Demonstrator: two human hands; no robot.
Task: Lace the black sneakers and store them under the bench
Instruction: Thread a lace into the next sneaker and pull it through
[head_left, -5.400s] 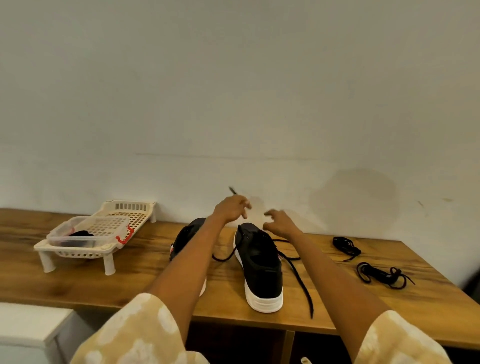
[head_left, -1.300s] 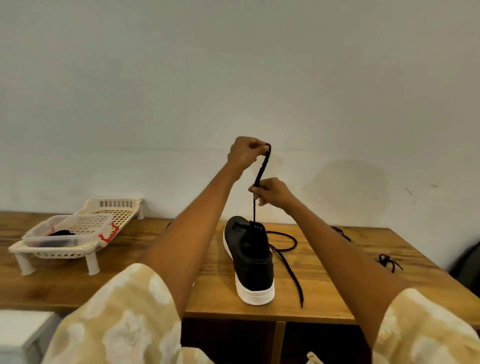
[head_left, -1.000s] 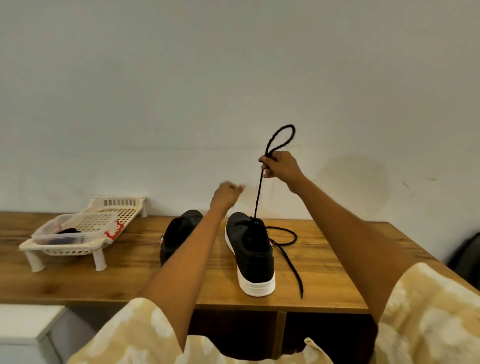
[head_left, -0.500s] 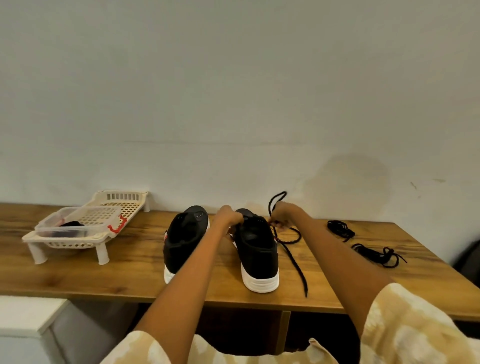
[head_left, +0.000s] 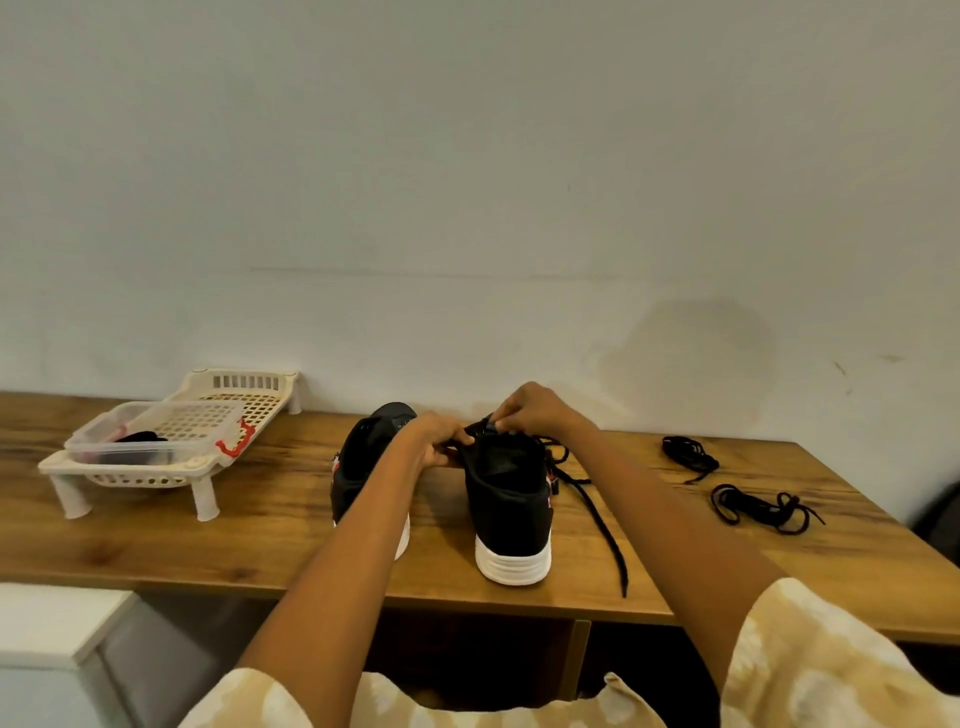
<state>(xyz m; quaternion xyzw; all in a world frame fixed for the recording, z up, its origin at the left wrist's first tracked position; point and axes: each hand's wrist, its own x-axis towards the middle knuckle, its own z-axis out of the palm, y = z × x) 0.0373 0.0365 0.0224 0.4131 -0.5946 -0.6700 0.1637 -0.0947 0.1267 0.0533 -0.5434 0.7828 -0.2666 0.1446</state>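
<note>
A home setting is suggested, likely an entryway or utility corner. A plain painted wall with scuffs is seen behind a wooden surface with open compartments beneath. A cream plastic rack at the left and a white cabinet at the lower left are shown.
</note>
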